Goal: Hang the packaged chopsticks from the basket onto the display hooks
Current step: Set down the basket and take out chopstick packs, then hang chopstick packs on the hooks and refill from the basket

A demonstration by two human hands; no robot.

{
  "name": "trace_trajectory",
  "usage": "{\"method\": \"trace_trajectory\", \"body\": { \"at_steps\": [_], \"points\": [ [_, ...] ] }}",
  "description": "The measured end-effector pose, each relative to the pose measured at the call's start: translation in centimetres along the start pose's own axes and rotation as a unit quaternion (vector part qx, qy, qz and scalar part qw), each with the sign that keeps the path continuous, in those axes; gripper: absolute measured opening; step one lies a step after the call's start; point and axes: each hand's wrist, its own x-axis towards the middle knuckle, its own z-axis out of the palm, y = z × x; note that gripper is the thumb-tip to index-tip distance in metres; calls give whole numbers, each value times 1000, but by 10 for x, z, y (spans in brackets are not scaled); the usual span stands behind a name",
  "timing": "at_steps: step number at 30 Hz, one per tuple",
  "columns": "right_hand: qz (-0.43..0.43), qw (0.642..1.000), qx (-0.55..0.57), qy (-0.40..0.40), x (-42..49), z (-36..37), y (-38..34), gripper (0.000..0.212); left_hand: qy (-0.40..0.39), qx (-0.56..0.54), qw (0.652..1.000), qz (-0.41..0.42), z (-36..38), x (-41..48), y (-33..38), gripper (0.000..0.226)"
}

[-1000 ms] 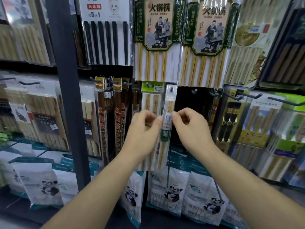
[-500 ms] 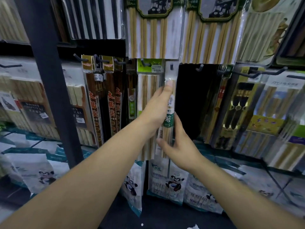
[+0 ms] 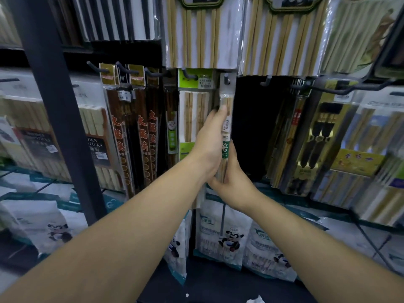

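Observation:
A slim clear pack of bamboo chopsticks (image 3: 225,147) with a green label hangs upright, its header hole on a short dark display hook (image 3: 227,80). My left hand (image 3: 207,145) lies flat against the pack's left side, fingers straight and pointing up, fingertips just below the header. My right hand (image 3: 235,184) grips the pack's lower part from the right, thumb up along it and fingers curled under. The basket is out of view.
A wider green-headed pack (image 3: 194,114) hangs just left; dark red-lettered packs (image 3: 131,132) hang further left. An empty hook (image 3: 265,82) fronts a dark gap on the right. A dark upright post (image 3: 54,106) stands left. Panda-printed bags (image 3: 223,237) hang below.
A second ago both hands pinched the pack at its middle. Since then my left hand has slid up flat along it, my right hand has dropped to its lower part.

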Motion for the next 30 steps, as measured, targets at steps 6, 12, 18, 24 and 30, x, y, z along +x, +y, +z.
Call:
{"method": "trace_trajectory", "body": {
  "at_steps": [6,12,18,24,30],
  "points": [
    [49,998,-38,0,-24,-5,5,111,-4,70,998,5,-14,-37,-6,60],
    [85,986,-145,-1,-90,-6,9,99,-4,211,974,-83,-47,-116,-45,70],
    [85,983,-154,48,-191,25,28,25,108,299,946,-71,-104,-190,-103,14],
    [226,934,-184,-207,-286,95,117,8,194,444,847,-219,-163,-270,-212,14],
    [348,838,-256,-333,-340,138,218,40,153,451,785,-396,-196,-340,-278,54]
  ]
}}
